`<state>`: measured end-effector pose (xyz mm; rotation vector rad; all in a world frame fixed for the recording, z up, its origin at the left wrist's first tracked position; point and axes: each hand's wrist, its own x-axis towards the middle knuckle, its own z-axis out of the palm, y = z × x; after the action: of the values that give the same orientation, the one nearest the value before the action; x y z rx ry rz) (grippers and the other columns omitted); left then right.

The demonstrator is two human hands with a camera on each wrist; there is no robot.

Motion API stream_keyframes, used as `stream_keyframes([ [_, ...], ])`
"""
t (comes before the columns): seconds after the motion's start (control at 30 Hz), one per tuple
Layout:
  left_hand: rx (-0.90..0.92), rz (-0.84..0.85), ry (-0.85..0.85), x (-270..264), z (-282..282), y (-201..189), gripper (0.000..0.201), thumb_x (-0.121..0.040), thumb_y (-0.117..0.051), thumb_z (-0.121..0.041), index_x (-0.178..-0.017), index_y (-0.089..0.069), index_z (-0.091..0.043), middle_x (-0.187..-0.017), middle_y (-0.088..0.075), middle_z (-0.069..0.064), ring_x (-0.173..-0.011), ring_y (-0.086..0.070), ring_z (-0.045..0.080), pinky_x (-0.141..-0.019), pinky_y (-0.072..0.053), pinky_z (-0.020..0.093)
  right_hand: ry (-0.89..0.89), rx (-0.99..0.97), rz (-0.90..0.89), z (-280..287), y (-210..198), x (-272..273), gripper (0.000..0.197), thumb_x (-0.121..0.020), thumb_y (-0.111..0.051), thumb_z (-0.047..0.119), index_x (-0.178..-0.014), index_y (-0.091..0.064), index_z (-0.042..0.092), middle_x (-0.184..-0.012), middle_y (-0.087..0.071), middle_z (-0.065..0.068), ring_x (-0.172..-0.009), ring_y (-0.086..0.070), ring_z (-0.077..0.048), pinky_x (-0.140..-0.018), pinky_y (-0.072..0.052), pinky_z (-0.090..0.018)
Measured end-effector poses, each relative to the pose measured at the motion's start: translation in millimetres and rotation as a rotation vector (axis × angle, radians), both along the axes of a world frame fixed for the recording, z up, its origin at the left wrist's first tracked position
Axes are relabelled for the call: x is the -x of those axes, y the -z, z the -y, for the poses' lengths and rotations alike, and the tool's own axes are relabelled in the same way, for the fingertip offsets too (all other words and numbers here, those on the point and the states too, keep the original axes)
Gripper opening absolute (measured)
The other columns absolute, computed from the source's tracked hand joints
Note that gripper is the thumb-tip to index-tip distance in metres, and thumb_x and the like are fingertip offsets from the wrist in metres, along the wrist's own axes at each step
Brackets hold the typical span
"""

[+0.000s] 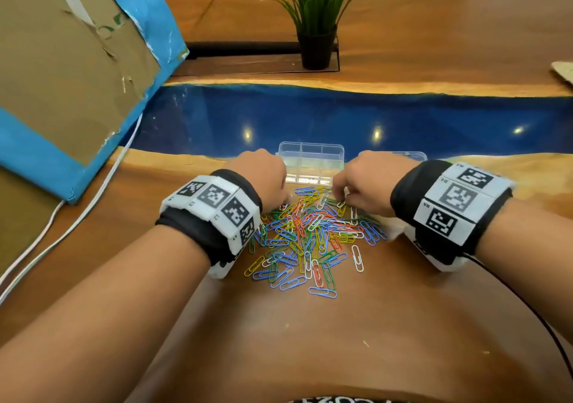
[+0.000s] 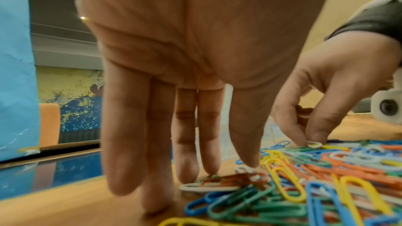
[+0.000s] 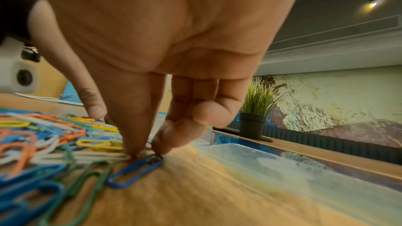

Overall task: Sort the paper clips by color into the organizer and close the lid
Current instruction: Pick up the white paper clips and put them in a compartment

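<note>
A heap of coloured paper clips (image 1: 310, 235) lies on the wooden table in front of me. Just behind it stands the clear organizer (image 1: 310, 162), its compartments showing no clips, with its lid (image 1: 412, 155) folded out to the right. My left hand (image 1: 283, 201) reaches down at the heap's far left, fingers straight, and its thumb tip touches a white clip (image 2: 245, 169). My right hand (image 1: 342, 198) is at the heap's far right. There its thumb and forefinger pinch a white clip (image 2: 314, 144) lying flat on the table, beside a blue clip (image 3: 135, 171). The lid (image 3: 282, 169) lies right of this hand.
A cardboard box with blue edges (image 1: 62, 77) stands at the left, with white cables (image 1: 77, 216) running beside it. A potted plant (image 1: 316, 30) stands far behind the blue resin strip (image 1: 341, 117). A black cable (image 1: 527, 309) trails from my right wrist.
</note>
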<state>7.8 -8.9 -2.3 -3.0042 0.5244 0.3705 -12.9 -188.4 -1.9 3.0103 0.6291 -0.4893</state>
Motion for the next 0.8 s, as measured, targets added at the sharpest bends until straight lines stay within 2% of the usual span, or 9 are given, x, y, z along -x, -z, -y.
stream_keyframes([
  [0.07,-0.028,0.018,-0.013,2,4,1,0.037,-0.083,-0.06,-0.049,-0.096,-0.068,-0.016,-0.099,-0.066,0.005,-0.094,-0.064,0.029,-0.074,-0.049,0.034,-0.004,-0.009,0.002,2,1,1,0.018,-0.087,-0.05,0.023,-0.093,-0.065,0.032,-0.084,-0.049,0.004,-0.096,-0.06,-0.025,-0.075,-0.049,-0.032],
  [0.2,0.007,0.007,-0.032,5,11,3,0.025,-0.083,-0.057,-0.034,-0.091,-0.068,-0.013,-0.093,-0.068,0.006,-0.089,-0.064,0.03,-0.078,-0.054,0.038,-0.004,-0.017,0.006,7,0,4,0.015,-0.086,-0.051,0.02,-0.089,-0.064,0.026,-0.082,-0.055,0.005,-0.094,-0.059,-0.022,-0.076,-0.049,-0.031],
  [0.27,0.038,-0.031,-0.046,7,12,0,0.022,-0.083,-0.058,-0.032,-0.085,-0.068,-0.013,-0.088,-0.067,0.005,-0.088,-0.064,0.027,-0.075,-0.053,0.036,0.004,-0.047,-0.001,8,-1,5,0.012,-0.086,-0.052,0.021,-0.089,-0.061,0.027,-0.086,-0.057,0.004,-0.093,-0.059,-0.022,-0.079,-0.051,-0.033],
  [0.37,0.184,-0.071,-0.059,8,6,-9,0.019,-0.08,-0.067,-0.03,-0.066,-0.062,-0.018,-0.077,-0.066,-0.002,-0.076,-0.059,0.016,-0.063,-0.044,0.026,0.007,-0.053,-0.015,7,-2,3,0.016,-0.086,-0.054,0.024,-0.098,-0.063,0.03,-0.096,-0.059,0.001,-0.095,-0.059,-0.023,-0.08,-0.05,-0.033],
  [0.43,0.325,-0.098,-0.065,8,-2,-16,0.016,-0.08,-0.068,-0.024,-0.066,-0.063,-0.018,-0.071,-0.069,-0.006,-0.064,-0.058,0.007,-0.058,-0.045,0.024,0.016,-0.035,-0.001,7,-1,2,0.017,-0.086,-0.053,0.022,-0.095,-0.066,0.029,-0.099,-0.061,0.001,-0.094,-0.061,-0.024,-0.078,-0.051,-0.032],
  [0.47,0.401,-0.129,-0.076,8,-7,-18,0.014,-0.08,-0.068,-0.022,-0.067,-0.065,-0.017,-0.068,-0.069,-0.006,-0.06,-0.06,0.006,-0.06,-0.047,0.022,0.015,-0.034,0.011,7,-1,3,0.016,-0.086,-0.053,0.021,-0.092,-0.066,0.028,-0.099,-0.063,0.0,-0.094,-0.061,-0.024,-0.077,-0.05,-0.031],
  [0.57,0.673,-0.289,-0.16,7,-21,-17,0.006,-0.081,-0.07,-0.012,-0.082,-0.065,-0.009,-0.063,-0.068,0.0,-0.055,-0.066,0.014,-0.065,-0.055,0.027,0.019,-0.042,0.029,10,2,6,0.018,-0.087,-0.049,0.021,-0.091,-0.066,0.023,-0.099,-0.067,-0.001,-0.091,-0.058,-0.021,-0.076,-0.047,-0.029],
  [0.67,0.714,-0.381,-0.19,10,-34,-9,0.013,-0.086,-0.06,-0.002,-0.096,-0.061,-0.01,-0.064,-0.063,0.002,-0.057,-0.065,0.018,-0.069,-0.058,0.033,0.05,-0.06,0.049,13,2,10,0.021,-0.088,-0.046,0.021,-0.094,-0.067,0.019,-0.097,-0.068,-0.003,-0.082,-0.047,-0.017,-0.074,-0.042,-0.027],
  [0.8,0.668,-0.427,-0.231,16,-50,-3,0.029,-0.089,-0.041,0.005,-0.074,-0.058,-0.014,-0.062,-0.056,0.008,-0.054,-0.057,0.02,-0.057,-0.05,0.026,0.155,-0.2,0.062,19,-7,13,0.019,-0.088,-0.052,0.02,-0.097,-0.069,0.02,-0.075,-0.063,0.006,-0.079,-0.058,-0.018,-0.069,-0.038,-0.022],
])
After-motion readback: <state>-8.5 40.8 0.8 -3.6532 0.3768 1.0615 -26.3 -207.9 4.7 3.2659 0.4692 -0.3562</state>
